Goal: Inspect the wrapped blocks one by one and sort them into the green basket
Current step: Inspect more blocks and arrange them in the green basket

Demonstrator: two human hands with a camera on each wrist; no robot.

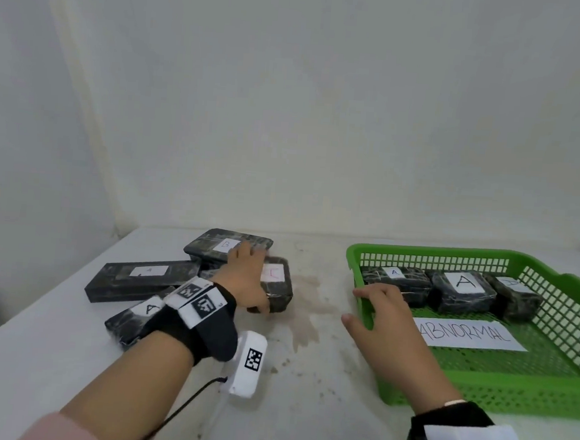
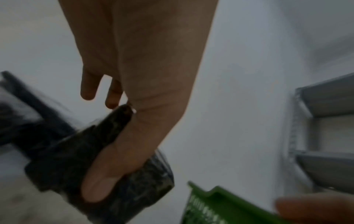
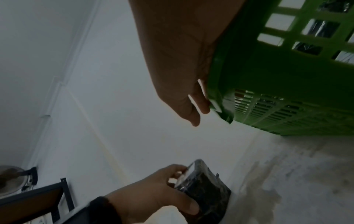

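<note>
Over on the left of the white table (image 1: 49, 357), a long dark wrapped block marked A (image 1: 142, 280) lies flat, with a shorter wrapped block, also marked A (image 1: 137, 322), nearer the person and partly under the left forearm. Behind them a block labelled B (image 1: 226, 246) rests on the pile. The left hand (image 1: 245, 278) reaches over these and grips a wrapped block with a red-lettered label (image 1: 277, 287), fingers across its top and thumb curled against its near side; the left wrist view shows the thumb (image 2: 107, 174) pressed on the dark wrapping. A stained patch of tabletop (image 1: 311, 290) lies between that block and the green basket (image 1: 476, 387). The right hand (image 1: 384, 322) hovers over the basket's left rim, fingers relaxed and loosely spread, holding nothing. Inside the basket, three wrapped blocks stand in a row along the far wall: a small one marked A (image 1: 397, 280), a bigger one marked A (image 1: 462, 292), and a third whose label I cannot read (image 1: 516, 297). In front of them lies a paper sheet reading ABNORMAL (image 1: 469, 333).
</note>
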